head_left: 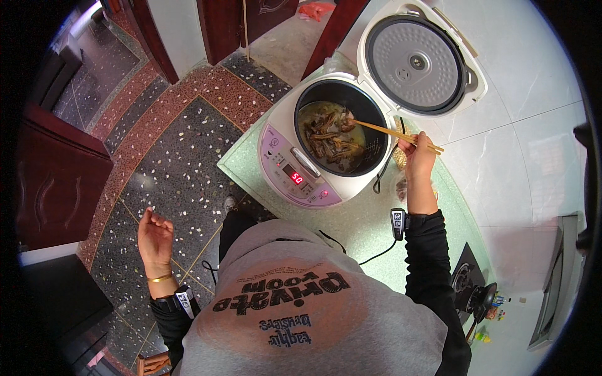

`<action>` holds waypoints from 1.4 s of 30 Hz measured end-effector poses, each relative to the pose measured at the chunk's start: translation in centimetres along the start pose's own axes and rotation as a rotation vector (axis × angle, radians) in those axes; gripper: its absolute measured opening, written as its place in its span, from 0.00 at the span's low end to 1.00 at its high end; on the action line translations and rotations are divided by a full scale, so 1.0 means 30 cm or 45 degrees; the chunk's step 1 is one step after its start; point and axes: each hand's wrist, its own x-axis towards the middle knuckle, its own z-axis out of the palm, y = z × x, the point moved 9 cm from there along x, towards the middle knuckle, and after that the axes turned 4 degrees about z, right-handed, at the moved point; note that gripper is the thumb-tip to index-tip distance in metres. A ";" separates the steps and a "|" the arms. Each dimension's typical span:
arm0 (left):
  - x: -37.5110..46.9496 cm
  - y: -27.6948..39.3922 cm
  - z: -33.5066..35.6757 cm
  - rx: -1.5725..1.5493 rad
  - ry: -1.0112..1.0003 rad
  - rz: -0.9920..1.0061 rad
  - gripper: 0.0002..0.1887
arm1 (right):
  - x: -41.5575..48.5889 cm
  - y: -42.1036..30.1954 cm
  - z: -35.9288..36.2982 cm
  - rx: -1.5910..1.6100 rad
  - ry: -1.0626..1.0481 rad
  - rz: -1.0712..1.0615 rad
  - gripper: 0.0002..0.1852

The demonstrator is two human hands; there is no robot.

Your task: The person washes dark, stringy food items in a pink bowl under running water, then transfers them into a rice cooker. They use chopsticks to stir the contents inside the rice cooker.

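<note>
A pair of wooden chopsticks (376, 128) is held in my right hand (418, 152), beside the rim of a rice cooker (345, 185). Their tips touch a pale piece of food in the cooker's dark inner pot (376, 110). Brown strips of food (324, 134), possibly mushrooms or meat, lie in a yellowish broth there. Hinged back, the cooker's lid (414, 61) leaves the pot uncovered. Red digits glow on the display of its pink control panel (296, 177). My left hand (156, 237) hangs over the floor at the left, fingers loosely curled and holding nothing.
The cooker stands on a pale green countertop (376, 246) against a tiled wall (498, 141). Near my right wrist are a black cord (377, 183) and a clear bag (402, 188). Farther right, a black pan (483, 301) sits by a gas stove (463, 277). Speckled floor (188, 155) lies left.
</note>
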 end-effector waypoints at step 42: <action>-0.004 0.008 0.018 -0.002 -0.045 0.004 0.06 | -0.137 -0.165 0.265 -0.359 -0.363 -0.301 0.15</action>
